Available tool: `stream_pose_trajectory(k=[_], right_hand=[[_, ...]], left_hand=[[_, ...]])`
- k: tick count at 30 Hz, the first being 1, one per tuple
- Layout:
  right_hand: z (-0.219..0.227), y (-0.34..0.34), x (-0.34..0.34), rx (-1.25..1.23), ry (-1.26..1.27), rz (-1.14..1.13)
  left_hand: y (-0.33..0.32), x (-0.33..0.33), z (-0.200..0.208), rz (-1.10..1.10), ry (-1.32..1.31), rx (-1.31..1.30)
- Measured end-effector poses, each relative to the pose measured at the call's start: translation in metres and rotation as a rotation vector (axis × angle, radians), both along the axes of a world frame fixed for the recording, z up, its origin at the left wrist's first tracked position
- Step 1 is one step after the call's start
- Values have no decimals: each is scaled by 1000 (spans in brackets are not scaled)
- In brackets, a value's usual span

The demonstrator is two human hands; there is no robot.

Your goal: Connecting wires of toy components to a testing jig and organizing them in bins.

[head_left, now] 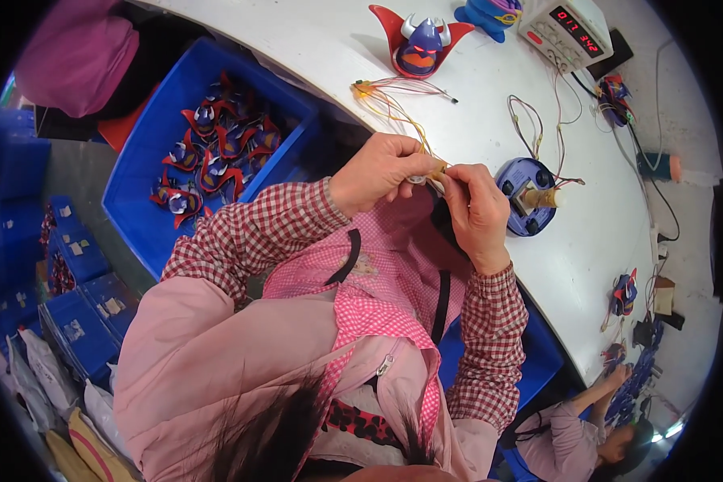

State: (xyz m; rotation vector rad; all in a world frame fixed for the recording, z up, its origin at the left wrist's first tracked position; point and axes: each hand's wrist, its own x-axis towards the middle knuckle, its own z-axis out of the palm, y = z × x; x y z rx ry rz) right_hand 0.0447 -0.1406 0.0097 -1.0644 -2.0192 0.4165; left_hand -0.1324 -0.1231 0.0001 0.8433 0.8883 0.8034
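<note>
Both hands meet over the table's near edge. My left hand (pixel 387 170) pinches yellow wires (pixel 416 128) between thumb and fingers. Close against it, my right hand (pixel 478 210) has its fingertips closed on the same small wired piece, mostly hidden by the fingers. The wires run up to a yellow part (pixel 365 88) lying on the white table (pixel 474 104), where thin red and white leads spread to the right. To the right of my right hand sits a round purple toy base (pixel 508 178) with a yellowish cylinder (pixel 545 198) on it.
A horned purple toy figure (pixel 422 50) with red wings stands at the back, near a blue toy (pixel 490 16) and a power supply (pixel 566 34). Leads trail from it. A blue bin (pixel 132 189) of similar figures is left; another person (pixel 566 442) works lower right.
</note>
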Motion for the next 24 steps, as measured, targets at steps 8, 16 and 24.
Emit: stream_pose_trajectory(k=[8,16,24], right_hand=[[-4,6,-3,9,12,18],[-1,3,-1,17,6,7],[-3,3,4,57,15,-26]], left_hand=[[3,-2,-4,26,9,-14],[1,0,-2,20,13,-17],[2,7,5,31,10,-1]])
